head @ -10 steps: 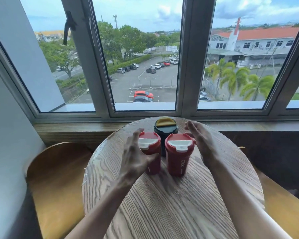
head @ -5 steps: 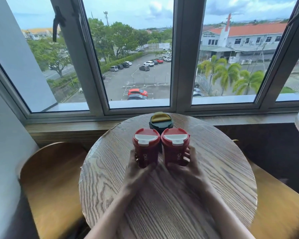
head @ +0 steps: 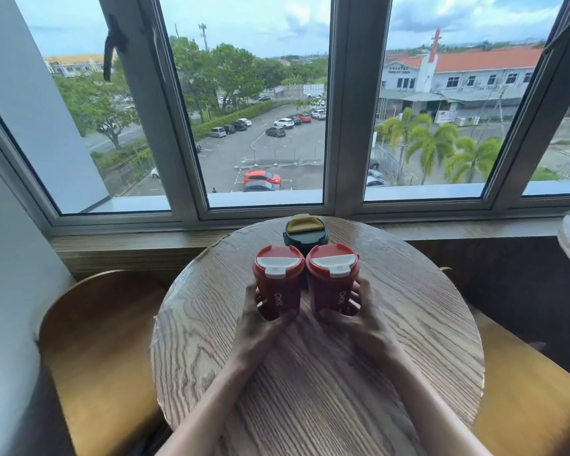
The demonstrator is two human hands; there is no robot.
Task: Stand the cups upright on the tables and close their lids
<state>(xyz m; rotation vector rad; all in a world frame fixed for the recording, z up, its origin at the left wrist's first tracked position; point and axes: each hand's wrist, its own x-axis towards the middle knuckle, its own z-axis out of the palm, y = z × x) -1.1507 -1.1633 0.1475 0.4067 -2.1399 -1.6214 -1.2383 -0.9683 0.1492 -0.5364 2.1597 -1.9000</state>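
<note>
Two red lidded cups are found upright, side by side and touching or nearly so, on the round wooden table, in the half nearer its far edge at the window. Each red cup bears the white lettering "OKK", printed vertically on its near wall. The left red cup carries a red lid with a white flip tab lying flat; the right red cup carries the same, its tab likewise seen flat. A dark green cup with a yellow tab on its lid is noted upright just behind the pair, close to the far edge of the table. The left hand is wrapped around the lower part of the left red cup: the thumb is laid across the near side at the base, and the fingers are curled round the left side. The right hand is closed in like manner on the lower part of the right red cup, thumb across the near side, fingers round the right side. Whether the cup bases are resting on the table cannot be told. Wooden chairs are noted at the left and right edges of the table. Writing on a building beyond the window is too small to be read.
</note>
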